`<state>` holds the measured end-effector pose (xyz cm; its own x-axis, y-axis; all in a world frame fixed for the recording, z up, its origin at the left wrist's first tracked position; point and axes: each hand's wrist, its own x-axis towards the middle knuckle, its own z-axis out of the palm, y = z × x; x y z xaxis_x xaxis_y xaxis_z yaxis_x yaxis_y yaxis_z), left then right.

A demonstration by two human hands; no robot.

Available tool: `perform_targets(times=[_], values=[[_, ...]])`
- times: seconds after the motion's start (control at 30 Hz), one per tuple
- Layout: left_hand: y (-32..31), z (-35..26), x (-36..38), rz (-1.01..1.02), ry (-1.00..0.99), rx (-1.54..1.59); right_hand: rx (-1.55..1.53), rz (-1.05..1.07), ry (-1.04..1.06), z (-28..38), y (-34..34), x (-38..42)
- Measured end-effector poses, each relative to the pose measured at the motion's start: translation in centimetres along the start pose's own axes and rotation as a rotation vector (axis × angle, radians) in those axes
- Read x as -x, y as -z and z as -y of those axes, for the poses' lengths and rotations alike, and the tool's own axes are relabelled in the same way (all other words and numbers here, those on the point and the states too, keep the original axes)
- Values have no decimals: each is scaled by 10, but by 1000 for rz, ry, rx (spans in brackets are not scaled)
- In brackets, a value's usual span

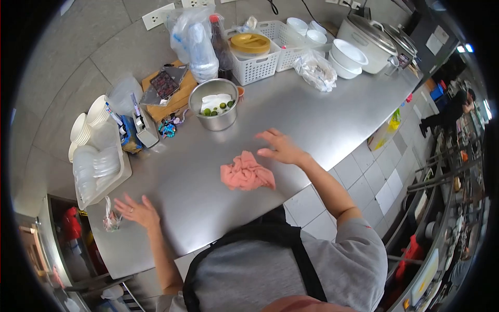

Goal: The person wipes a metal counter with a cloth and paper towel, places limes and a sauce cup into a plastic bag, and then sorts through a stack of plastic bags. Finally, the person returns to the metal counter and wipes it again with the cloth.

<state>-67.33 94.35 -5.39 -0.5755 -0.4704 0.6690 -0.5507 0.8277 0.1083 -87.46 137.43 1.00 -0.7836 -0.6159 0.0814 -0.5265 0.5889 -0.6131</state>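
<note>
A crumpled pink cloth (246,172) lies on the steel table (182,203) in front of me. Just to the right of the cloth hovers my right hand (280,147), its fingers spread and holding nothing. My left hand (138,212) is over the table's left end, fingers apart, with nothing in it. Close beside its fingertips is a small clear plastic bag (111,219) whose contents I cannot make out. Farther back, a round metal pot (217,124) holds several small green citrus fruits (208,112) and something white.
Along the wall stand a tray (127,171) of plastic lids and bowls, a tape dispenser (147,136), a bottle (222,52), white baskets (254,70), white bowls (347,56) and a rice cooker (364,41). Another person (452,110) stands far off at the right.
</note>
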Motion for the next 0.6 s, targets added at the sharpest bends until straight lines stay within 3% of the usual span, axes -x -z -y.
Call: perform_targets(times=[0.07,0.13,0.23,0.43,0.6], values=[[7,-63,11,95,56,88,31,30,8,-25,24,-3],[6,-118,31,386,29,-26,101,75,14,-50,50,-4],[11,-177,55,623,-105,-43,17,160,2,-83,75,-2],[9,-179,54,588,-25,-1,-10,425,1,-134,101,-25],[8,-181,52,561,18,23,80,430,164,-140,125,-77]])
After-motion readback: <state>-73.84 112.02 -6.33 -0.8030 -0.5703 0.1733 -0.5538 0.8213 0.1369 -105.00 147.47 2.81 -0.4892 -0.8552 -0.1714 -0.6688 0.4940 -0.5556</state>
